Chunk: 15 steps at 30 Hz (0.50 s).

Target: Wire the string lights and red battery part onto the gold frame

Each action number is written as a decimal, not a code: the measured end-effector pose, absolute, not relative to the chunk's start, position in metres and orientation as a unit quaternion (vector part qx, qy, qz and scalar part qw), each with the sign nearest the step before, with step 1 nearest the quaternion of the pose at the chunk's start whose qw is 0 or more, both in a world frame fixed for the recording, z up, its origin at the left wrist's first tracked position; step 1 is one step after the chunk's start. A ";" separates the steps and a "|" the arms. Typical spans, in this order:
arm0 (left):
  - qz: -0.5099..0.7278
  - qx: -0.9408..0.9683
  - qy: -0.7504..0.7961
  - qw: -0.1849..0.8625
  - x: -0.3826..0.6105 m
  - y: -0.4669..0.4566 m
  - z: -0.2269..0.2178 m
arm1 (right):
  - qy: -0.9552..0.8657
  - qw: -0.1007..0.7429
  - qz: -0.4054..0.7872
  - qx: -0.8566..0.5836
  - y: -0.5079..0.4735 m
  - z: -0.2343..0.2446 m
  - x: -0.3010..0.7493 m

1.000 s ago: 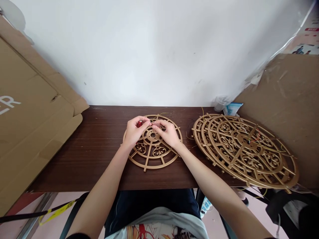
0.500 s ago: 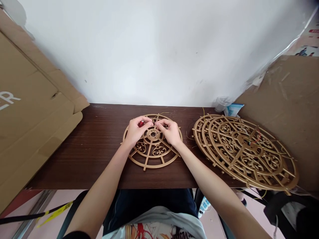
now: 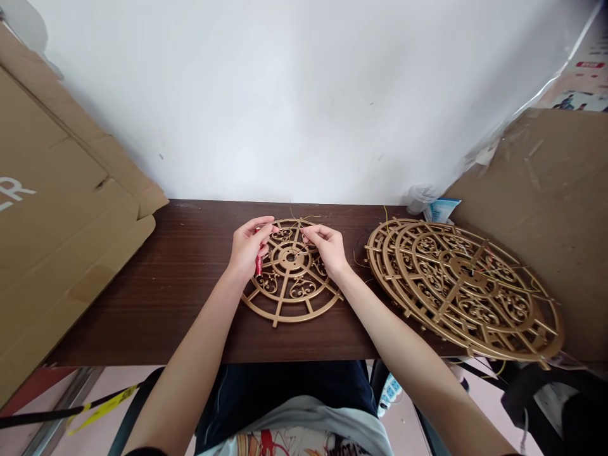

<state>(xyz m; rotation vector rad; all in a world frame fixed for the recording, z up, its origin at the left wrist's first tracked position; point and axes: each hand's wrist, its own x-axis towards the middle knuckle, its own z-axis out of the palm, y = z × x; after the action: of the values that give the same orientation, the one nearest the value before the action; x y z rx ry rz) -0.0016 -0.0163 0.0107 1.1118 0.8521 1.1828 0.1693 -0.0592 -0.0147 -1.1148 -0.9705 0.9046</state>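
A round gold openwork frame (image 3: 281,304) with scrollwork lies flat on the dark table in front of me. My left hand (image 3: 249,246) is over its left side, fingers curled round a small red-handled tool (image 3: 259,261) whose working end is hidden. My right hand (image 3: 327,247) is over the upper right of the frame, thumb and forefinger pinched on a thin wire (image 3: 297,253) that runs from near the hub. Thin yellowish wire ends (image 3: 311,216) stick out past the frame's far rim.
Several similar gold frames (image 3: 446,316) are stacked at the right, with loose wires on top. Behind them stand a clear plastic cup (image 3: 420,197) and a blue-white packet (image 3: 441,209). Cardboard (image 3: 61,190) rises at the left and more cardboard (image 3: 546,209) at the right.
My hands have moved apart. The left has shifted left with the red tool, which now points down and shows more. The right has moved slightly right.
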 end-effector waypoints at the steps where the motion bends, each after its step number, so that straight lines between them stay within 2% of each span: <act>1: 0.497 0.494 0.377 0.605 -0.002 -0.017 0.010 | -0.429 0.647 0.405 -0.484 -0.060 -0.014 0.169; 8: 0.390 0.584 0.351 0.619 0.004 -0.022 0.005 | -0.470 0.621 0.425 -0.461 -0.060 -0.019 0.165; 15: 0.441 0.588 0.361 0.575 0.002 -0.022 0.007 | -0.501 0.601 0.432 -0.449 -0.060 -0.021 0.163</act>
<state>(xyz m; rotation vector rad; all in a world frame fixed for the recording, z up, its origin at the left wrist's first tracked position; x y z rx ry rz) 0.0024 -0.0217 0.0073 1.3770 0.8449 1.0330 0.1634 -0.0599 -0.0211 -1.0411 -1.1613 1.0008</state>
